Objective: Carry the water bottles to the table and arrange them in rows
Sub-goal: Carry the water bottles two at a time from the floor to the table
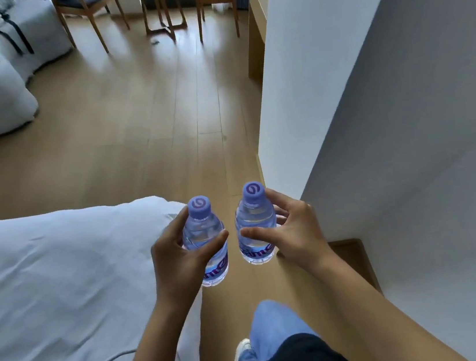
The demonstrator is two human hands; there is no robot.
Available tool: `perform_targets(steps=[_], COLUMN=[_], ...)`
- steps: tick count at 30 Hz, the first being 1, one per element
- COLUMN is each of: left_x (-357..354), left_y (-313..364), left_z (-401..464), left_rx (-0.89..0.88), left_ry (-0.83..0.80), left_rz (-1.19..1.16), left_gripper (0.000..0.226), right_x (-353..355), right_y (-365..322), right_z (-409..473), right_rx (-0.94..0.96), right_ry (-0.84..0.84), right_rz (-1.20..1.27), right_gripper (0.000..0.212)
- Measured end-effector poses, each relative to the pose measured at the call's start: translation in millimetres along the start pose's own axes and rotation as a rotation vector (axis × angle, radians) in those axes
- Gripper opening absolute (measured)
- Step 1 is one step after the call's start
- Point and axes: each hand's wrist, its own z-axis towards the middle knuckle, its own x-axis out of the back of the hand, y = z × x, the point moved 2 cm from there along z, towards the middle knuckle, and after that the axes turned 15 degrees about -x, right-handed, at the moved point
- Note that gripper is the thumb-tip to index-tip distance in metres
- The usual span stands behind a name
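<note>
Clear plastic bottles, two, were upright and side by side above the wooden floor (139, 126). Our left hand (177, 258) had its grip curled round the left bottle (206, 239); our right hand (293, 230) gripped the right bottle (254, 223). Beside us lay the bed (47, 281); the bench (160, 5) stood well ahead.

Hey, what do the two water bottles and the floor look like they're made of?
Left bottle and right bottle: clear, glossy plastic by the look, since the water line and each hand's fingers show through; opaque purple caps, probably plastic too. Floor: long tan planks with faint grain and a soft sheen, so wood or wood-look laminate; the picture cannot tell which.
</note>
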Motion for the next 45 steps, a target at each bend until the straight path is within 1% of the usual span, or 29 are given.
perform_targets(steps=[4,6,9,12,15,21,24,29,35,40,45], left_x=[-13.2,-22.6,-37.8,-50.8,-62.8,-87.5,-100.7,-120.7,-148.9,-191.5,-252.6], left_y=[-50.4,-74.0,-101.5,-123.6,-147.9,-204.4,-239.3,-288.7,-329.6,-361.1,-385.6], left_z=[92.3,143.0,224.9,304.0,375.1,504.9,575.6,697.5,830.2,922.6,1015.5], left_rx=[0.010,0.023,0.010,-0.008,-0.017,0.011,0.014,-0.017,-0.058,-0.080,-0.127], left_ry=[-0.006,0.000,-0.003,-0.008,-0.013,-0.052,-0.092,-0.169,-0.264,-0.314,-0.340], left_rz=[-0.015,-0.030,-0.058,-0.056,-0.060,-0.099,-0.101,-0.126,-0.130,-0.149,-0.142], left_gripper=[0.056,0.057,0.052,0.047,0.050,0.047,0.050,0.051,0.049,0.049,0.049], right_x=[-12.3,-16.7,-20.2,-18.0,-13.6,-13.1,-18.5,-23.1,-15.0,2.4,34.9], right_y=[-19.2,-29.7,-57.7,-88.7,-114.0,-150.5,-162.8,-197.3,-233.5,-246.6,-257.4], right_z=[101.6,157.0,237.8,312.1,383.4,511.8,580.2,690.2,800.2,888.4,989.7], right_rx=[-0.004,0.007,0.056,0.085,0.101,0.049,0.015,-0.040,-0.090,-0.124,-0.118], right_ry=[0.005,0.005,0.028,0.043,0.059,0.115,0.153,0.251,0.357,0.411,0.404], right_rz=[-0.015,-0.016,-0.014,0.010,0.034,0.039,0.033,0.055,0.104,0.098,0.104], right_gripper=[0.066,0.063,0.058,0.060,0.063,0.067,0.062,0.066,0.071,0.073,0.066])
